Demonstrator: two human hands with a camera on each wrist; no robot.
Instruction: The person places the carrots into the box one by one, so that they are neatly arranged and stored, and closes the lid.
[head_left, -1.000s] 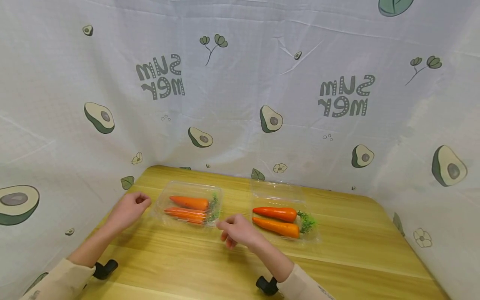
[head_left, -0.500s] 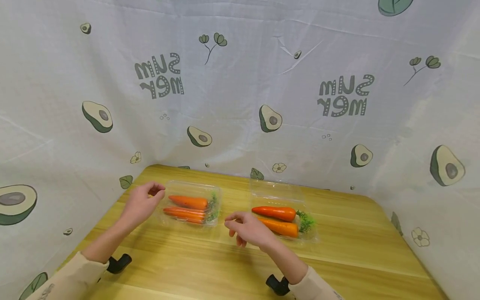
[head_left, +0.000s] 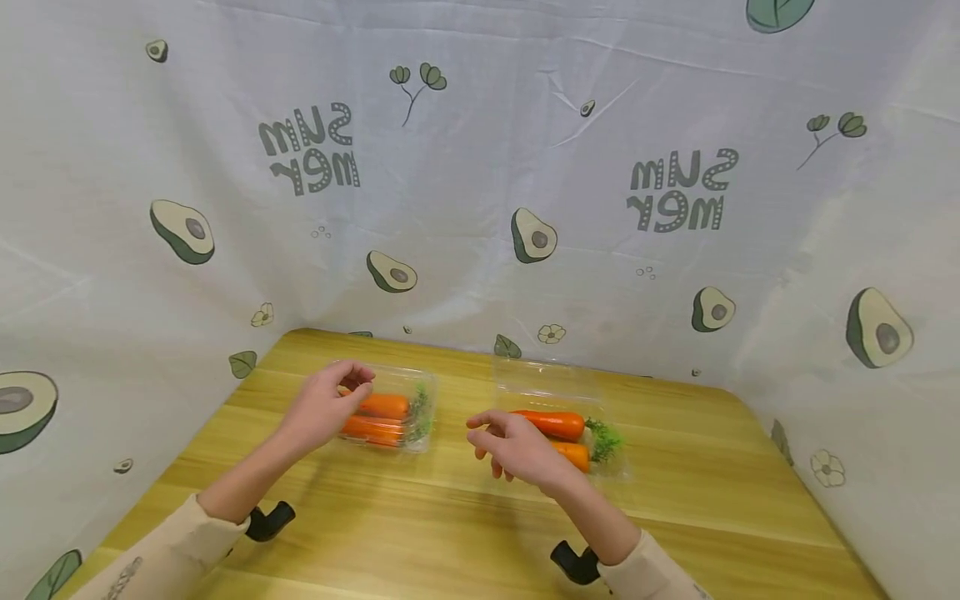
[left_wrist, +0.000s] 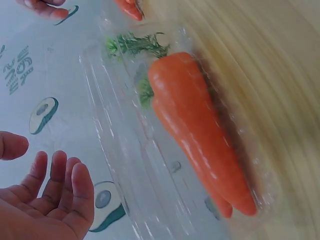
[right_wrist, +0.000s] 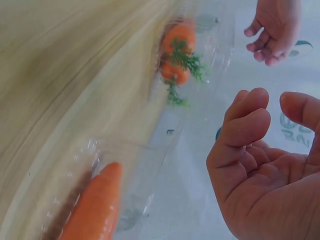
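On the left of the wooden table, a clear plastic box (head_left: 424,435) lies over two orange carrots (head_left: 386,407) with green tops. My left hand (head_left: 321,410) hovers above its left end, fingers loosely bent and holding nothing, covering the carrot tips in the head view. A second clear box stands to the right, its lid (head_left: 551,379) tipped back. Two more carrots (head_left: 562,424) with leafy tops (head_left: 603,440) lie in it. My right hand (head_left: 525,450) is in the air before that box, fingers loosely bent around nothing, hiding part of the nearer carrot.
A pale curtain (head_left: 465,167) printed with avocados encloses the table (head_left: 420,533) at the back and both sides. Dark wrist mounts (head_left: 272,522) sit below both forearms, low over the tabletop.
My left hand has moved right, from beside the left box to over its left end. My right hand has shifted right, away from the left box and in front of the right one.
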